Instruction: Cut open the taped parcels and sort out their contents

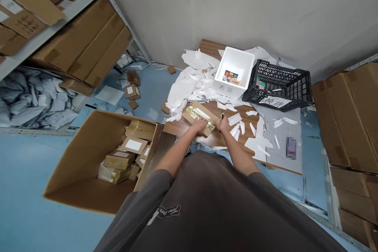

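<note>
A small brown cardboard parcel (198,115) with a white label and yellow tape lies on the low wooden table (180,128). My left hand (199,125) rests flat on its near end with fingers spread over it. My right hand (222,125) is closed around a thin dark tool with a yellow tip (221,115), held at the parcel's right corner. Torn white paper strips (191,84) lie all around the parcel.
A large open carton (88,153) of similar small parcels stands on the blue floor to the left. A white foam box (233,73) and a black plastic crate (279,84) sit at the table's far side. Shelves with cartons flank both sides.
</note>
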The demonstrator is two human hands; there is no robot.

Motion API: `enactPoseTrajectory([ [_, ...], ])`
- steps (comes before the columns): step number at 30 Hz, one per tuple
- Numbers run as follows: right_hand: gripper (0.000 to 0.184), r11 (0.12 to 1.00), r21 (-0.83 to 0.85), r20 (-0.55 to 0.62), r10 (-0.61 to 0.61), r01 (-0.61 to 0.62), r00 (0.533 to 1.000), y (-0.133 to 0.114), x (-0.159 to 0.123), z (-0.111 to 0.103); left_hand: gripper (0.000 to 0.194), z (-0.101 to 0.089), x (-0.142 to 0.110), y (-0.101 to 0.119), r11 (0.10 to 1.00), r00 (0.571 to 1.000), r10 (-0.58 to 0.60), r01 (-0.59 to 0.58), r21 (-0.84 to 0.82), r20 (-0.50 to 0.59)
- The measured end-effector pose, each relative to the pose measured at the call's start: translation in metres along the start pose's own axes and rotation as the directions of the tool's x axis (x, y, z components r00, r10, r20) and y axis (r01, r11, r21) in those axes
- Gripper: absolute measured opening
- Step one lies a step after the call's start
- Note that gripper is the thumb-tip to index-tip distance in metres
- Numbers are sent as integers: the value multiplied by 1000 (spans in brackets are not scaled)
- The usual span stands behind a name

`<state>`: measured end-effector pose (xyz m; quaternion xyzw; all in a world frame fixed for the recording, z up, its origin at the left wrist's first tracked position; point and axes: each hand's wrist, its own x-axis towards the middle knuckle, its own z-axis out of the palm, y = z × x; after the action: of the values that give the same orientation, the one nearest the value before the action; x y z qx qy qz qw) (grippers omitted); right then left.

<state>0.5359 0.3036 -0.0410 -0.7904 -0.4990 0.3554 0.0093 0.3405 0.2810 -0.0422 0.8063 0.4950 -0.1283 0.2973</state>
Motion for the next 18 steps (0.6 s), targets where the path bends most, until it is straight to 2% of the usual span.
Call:
enactPoseTrajectory([
  [4,76,1000,26,16,-7,7,1000,-3,1,-2,102,-4,9,7,997,999,-49,49,55,-2],
  [7,71,999,42,5,-20,19,1000,-2,-1,-2,99,2,3,7,992,994,-75,83,99,-81],
  [9,65,995,61,-21,-73,74,997,3,-3,-2,101,7,-4,6,990,989,-107,117,85,-105],
  [12,45,970,147,-61,-186,193,981,20,-11,-4,108,12,-10,4,987,985,-153,155,29,-75],
  [13,41,957,186,-34,-221,223,975,28,-15,-5,110,13,-10,4,987,985,-160,161,13,-71],
  [15,44,939,240,121,-279,245,953,43,-23,-6,111,12,-8,4,986,983,-164,165,0,-84],
  [17,49,941,228,297,-311,249,903,56,-30,-8,114,10,-6,5,986,982,-163,165,6,-95],
  [18,48,944,199,340,-318,263,885,60,-33,-10,116,9,-5,6,986,982,-163,164,7,-97],
])
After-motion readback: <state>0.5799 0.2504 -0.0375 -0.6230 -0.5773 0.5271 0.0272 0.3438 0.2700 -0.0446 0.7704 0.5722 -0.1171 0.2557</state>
